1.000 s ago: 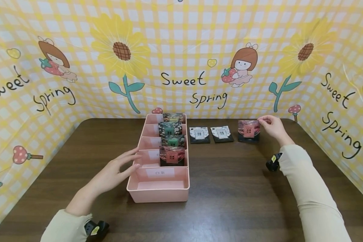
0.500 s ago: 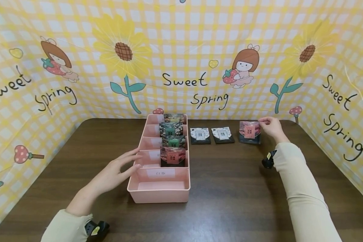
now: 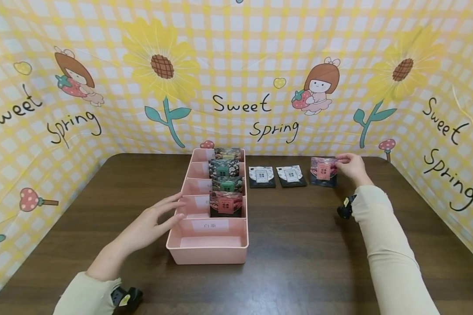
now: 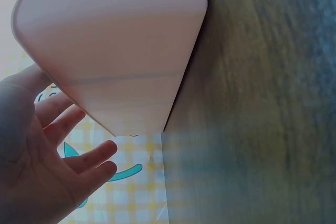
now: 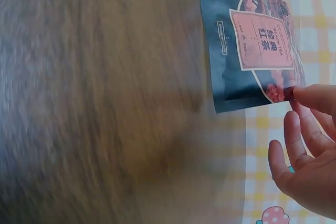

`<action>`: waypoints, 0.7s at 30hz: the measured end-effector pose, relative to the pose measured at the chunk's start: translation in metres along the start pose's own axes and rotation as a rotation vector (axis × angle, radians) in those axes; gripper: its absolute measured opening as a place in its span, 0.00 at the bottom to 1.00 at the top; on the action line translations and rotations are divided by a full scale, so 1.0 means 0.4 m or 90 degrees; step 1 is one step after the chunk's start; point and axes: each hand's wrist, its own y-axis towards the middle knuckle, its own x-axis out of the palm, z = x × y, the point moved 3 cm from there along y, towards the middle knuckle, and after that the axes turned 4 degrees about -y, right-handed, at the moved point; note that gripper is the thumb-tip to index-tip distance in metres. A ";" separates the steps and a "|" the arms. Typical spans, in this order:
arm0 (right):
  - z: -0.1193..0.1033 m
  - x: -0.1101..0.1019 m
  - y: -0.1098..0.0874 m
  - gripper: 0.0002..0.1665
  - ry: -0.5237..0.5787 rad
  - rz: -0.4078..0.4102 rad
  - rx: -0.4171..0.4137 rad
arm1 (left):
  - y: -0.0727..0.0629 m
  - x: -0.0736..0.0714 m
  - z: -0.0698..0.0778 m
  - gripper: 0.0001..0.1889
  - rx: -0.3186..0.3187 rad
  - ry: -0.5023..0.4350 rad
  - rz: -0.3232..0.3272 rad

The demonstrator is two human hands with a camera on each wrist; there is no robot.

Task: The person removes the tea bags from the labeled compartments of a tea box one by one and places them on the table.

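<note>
My right hand pinches a red-and-dark black tea sachet by its upper right corner, at the back right of the table. In the right wrist view the sachet is tilted up with its printed front showing; whether its lower edge touches the table I cannot tell. To its left, two white-and-black sachets lie flat side by side. My left hand touches the left rim of a pink divided box, its fingers loosely extended. Red and green sachets stand in the box's rear compartments.
The box's front compartment holds no sachet and bears a white label. Brown wooden table surrounds the box. A yellow checked cloth rises behind the table and along both sides.
My right hand, still pinching the red sachet, has shifted slightly left, and its forearm has swung inward. The left hand keeps its place at the box rim.
</note>
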 end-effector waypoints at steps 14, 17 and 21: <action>-0.004 0.028 0.010 0.22 0.006 0.004 0.034 | -0.001 -0.001 0.004 0.21 0.006 0.001 0.003; -0.003 0.030 0.012 0.22 0.002 0.001 0.044 | -0.002 -0.001 0.005 0.21 0.006 0.005 0.005; -0.006 0.032 0.012 0.22 -0.018 -0.001 0.047 | -0.002 -0.002 0.006 0.21 0.005 0.006 0.007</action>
